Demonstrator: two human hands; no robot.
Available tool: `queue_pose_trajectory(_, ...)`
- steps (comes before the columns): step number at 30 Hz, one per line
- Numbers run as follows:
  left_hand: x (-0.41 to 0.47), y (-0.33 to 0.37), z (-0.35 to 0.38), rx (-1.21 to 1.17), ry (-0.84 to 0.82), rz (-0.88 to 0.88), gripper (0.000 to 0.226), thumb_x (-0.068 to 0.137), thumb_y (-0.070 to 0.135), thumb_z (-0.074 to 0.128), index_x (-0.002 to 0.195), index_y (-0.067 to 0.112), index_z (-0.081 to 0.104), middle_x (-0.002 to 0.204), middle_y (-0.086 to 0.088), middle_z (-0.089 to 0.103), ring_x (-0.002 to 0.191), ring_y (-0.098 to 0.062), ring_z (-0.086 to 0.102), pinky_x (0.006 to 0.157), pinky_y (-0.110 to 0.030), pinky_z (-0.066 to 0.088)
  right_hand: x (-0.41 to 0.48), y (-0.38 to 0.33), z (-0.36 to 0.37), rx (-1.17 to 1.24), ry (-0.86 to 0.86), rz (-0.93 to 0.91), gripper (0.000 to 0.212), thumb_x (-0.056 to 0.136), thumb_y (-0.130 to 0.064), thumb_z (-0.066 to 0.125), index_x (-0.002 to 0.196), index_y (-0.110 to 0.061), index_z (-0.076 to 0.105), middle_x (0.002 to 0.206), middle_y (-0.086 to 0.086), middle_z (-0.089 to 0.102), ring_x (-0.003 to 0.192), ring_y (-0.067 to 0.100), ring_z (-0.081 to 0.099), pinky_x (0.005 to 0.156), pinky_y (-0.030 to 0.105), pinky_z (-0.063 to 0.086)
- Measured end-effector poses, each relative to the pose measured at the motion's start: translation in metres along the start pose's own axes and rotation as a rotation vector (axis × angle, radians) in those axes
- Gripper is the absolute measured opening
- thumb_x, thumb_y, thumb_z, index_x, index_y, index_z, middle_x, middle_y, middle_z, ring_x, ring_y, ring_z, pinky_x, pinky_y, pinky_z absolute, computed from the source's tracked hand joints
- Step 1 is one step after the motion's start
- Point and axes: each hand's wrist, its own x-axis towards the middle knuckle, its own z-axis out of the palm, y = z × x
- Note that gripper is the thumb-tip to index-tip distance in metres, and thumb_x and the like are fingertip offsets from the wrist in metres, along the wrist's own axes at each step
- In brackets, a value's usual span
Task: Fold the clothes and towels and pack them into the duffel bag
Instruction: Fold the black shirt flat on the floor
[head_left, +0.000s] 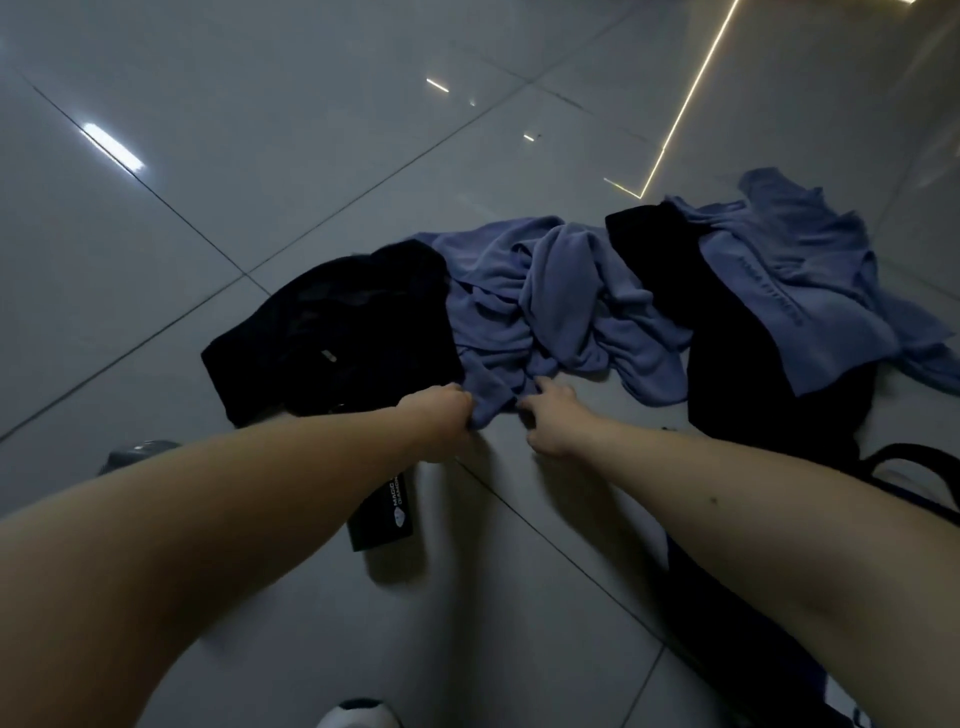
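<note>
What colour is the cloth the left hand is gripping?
The cloth is plain muted blue-violet; head view shows it best.

Indoor room, exact kind unclear: large glossy grey floor tiles (260, 156) with dark grout lines, ceiling strip-light reflections (113, 147), clothes and towels (545, 291) dumped straight on the floor.

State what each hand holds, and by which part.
Left hand grips the crumpled blue fleece towel by its near edge; the right hand touches that edge, grip unclear.
</note>
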Motion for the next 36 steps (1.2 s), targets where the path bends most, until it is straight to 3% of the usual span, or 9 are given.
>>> queue_pose_trajectory(3, 0.009, -0.004, 0.007, -0.029, -0.022, -0.016, 0.035, 0.093, 0.024, 0.055, 0.127, 0.015, 0.057, 0.129, -0.007, 0.051, 0.11, -0.03, 0.058, 0.087, -0.042, 0.052, 0.009, 0.002, 0.008, -0.024, 0.054, -0.002, 0.044, 0.094, -0.011, 0.053, 0.138, -0.012, 0.049, 0.148, 0.013, 0.031, 0.132, 0.038, 0.029, 0.115, 0.041, 0.028)
queue_pose_trajectory(6, 0.015, -0.005, 0.01, -0.03, -0.012, -0.026, 0.033, 0.093, 0.024, 0.055, 0.124, 0.013, 0.056, 0.127, -0.007, 0.05, 0.109, -0.03, 0.057, 0.086, -0.041, 0.051, 0.014, 0.003, 0.01, -0.016, 0.131, -0.005, 0.039, 0.093, -0.007, 0.055, 0.132, -0.004, 0.049, 0.139, 0.014, 0.038, 0.125, 0.034, 0.037, 0.11, 0.037, 0.035)
queue_pose_trajectory(9, 0.018, -0.006, 0.008, -0.032, 0.023, -0.04, 0.034, 0.094, 0.024, 0.055, 0.126, 0.012, 0.054, 0.125, -0.007, 0.05, 0.112, -0.03, 0.056, 0.087, -0.042, 0.051, 0.016, 0.002, 0.007, 0.031, 0.159, 0.039, 0.032, 0.094, -0.014, 0.058, 0.125, -0.006, 0.055, 0.132, 0.011, 0.042, 0.121, 0.032, 0.042, 0.1, 0.041, 0.044)
queue_pose_trajectory(15, 0.017, -0.018, -0.004, -0.105, 0.38, -0.177, 0.033, 0.089, 0.006, 0.058, 0.119, 0.009, 0.046, 0.123, -0.011, 0.043, 0.111, -0.033, 0.054, 0.073, -0.04, 0.045, 0.023, -0.023, -0.004, 0.178, 0.354, -0.02, 0.017, 0.095, -0.025, 0.056, 0.106, -0.012, 0.061, 0.116, 0.01, 0.051, 0.104, 0.032, 0.053, 0.076, 0.036, 0.043)
queue_pose_trajectory(18, 0.017, -0.033, -0.009, -0.118, 0.462, -0.301, 0.043, 0.088, 0.004, 0.061, 0.125, 0.008, 0.041, 0.127, -0.012, 0.041, 0.114, -0.034, 0.052, 0.076, -0.042, 0.047, 0.027, -0.04, -0.009, 0.259, 0.371, -0.049, 0.016, 0.093, -0.023, 0.055, 0.104, -0.015, 0.063, 0.112, 0.008, 0.056, 0.101, 0.032, 0.057, 0.076, 0.037, 0.046)
queue_pose_trajectory(23, 0.016, -0.06, -0.015, -0.172, 0.358, -0.391, 0.028, 0.094, 0.013, 0.049, 0.118, 0.011, 0.062, 0.121, -0.01, 0.047, 0.11, -0.033, 0.052, 0.073, -0.04, 0.043, 0.026, -0.053, -0.015, 0.395, 0.382, -0.1, 0.018, 0.092, -0.019, 0.057, 0.106, -0.014, 0.066, 0.108, 0.01, 0.064, 0.098, 0.032, 0.06, 0.073, 0.034, 0.045)
queue_pose_trajectory(26, 0.011, -0.061, -0.022, -0.388, 0.488, -0.36, 0.023, 0.092, 0.019, 0.047, 0.108, 0.014, 0.064, 0.111, -0.009, 0.056, 0.096, -0.034, 0.059, 0.072, -0.037, 0.044, 0.021, -0.056, -0.024, 0.491, 0.383, -0.131, 0.022, 0.091, -0.016, 0.059, 0.11, -0.012, 0.069, 0.108, 0.01, 0.07, 0.099, 0.028, 0.063, 0.08, 0.035, 0.048)
queue_pose_trajectory(31, -0.007, -0.046, -0.054, -0.696, 0.734, -0.29, 0.011, 0.093, 0.02, 0.044, 0.1, 0.013, 0.048, 0.082, -0.014, 0.059, 0.074, -0.034, 0.056, 0.067, -0.04, 0.045, 0.012, -0.065, -0.041, 0.654, 0.345, -0.127, 0.031, 0.091, -0.017, 0.066, 0.121, -0.013, 0.065, 0.109, 0.002, 0.069, 0.102, 0.022, 0.064, 0.087, 0.031, 0.05)
queue_pose_trajectory(36, -0.028, -0.023, -0.108, -0.865, 0.916, -0.144, 0.008, 0.097, 0.016, 0.042, 0.095, 0.01, 0.045, 0.071, -0.001, 0.047, 0.061, -0.015, 0.043, 0.055, -0.033, 0.031, -0.015, -0.081, -0.081, 0.975, 0.302, -0.228, 0.055, 0.09, -0.015, 0.071, 0.139, -0.011, 0.048, 0.122, -0.002, 0.058, 0.113, 0.015, 0.057, 0.084, 0.017, 0.05)
